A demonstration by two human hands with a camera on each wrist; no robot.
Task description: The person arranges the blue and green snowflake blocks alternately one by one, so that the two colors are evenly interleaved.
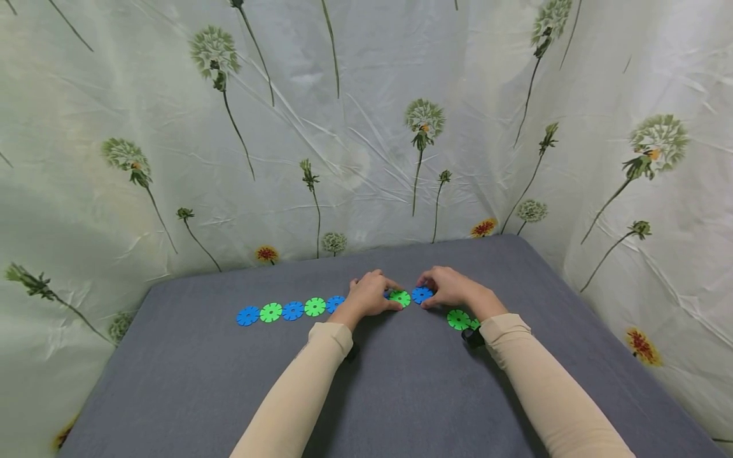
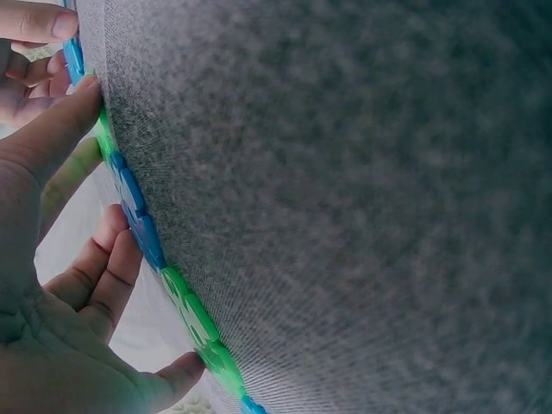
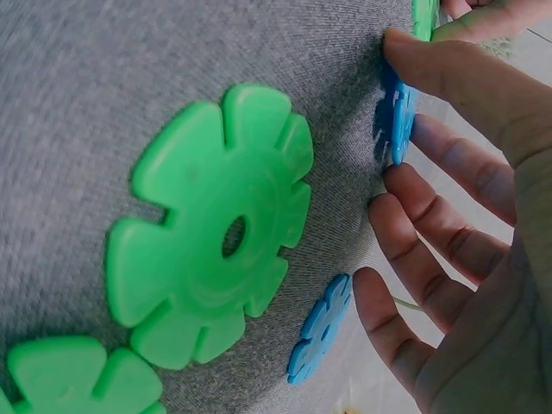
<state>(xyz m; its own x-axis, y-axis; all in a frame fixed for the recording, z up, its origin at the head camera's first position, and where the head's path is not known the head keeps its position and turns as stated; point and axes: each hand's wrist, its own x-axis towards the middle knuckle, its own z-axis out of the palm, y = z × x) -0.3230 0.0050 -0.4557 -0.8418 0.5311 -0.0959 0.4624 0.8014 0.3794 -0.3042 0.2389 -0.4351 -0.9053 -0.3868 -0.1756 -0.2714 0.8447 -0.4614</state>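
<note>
A row of flat, notched flower-shaped plastic discs, blue (image 1: 248, 316) and green (image 1: 271, 312) by turns, lies across the table. At the row's right end my left hand (image 1: 369, 294) holds a green disc (image 1: 400, 298) between thumb and index finger, its other fingers spread over the row. Beneath that hand, the left wrist view shows a blue disc (image 2: 136, 211) and a green one (image 2: 194, 315). My right hand (image 1: 449, 287) pinches a blue disc (image 1: 422, 294) by its edges, close beside the green disc; whether their rims touch I cannot tell.
Loose green discs (image 1: 458, 319) lie on the grey cloth-covered table (image 1: 401, 394) near my right wrist. Another blue disc (image 3: 319, 332) lies beyond them in the right wrist view. A dandelion-patterned curtain (image 1: 366, 140) stands behind the table.
</note>
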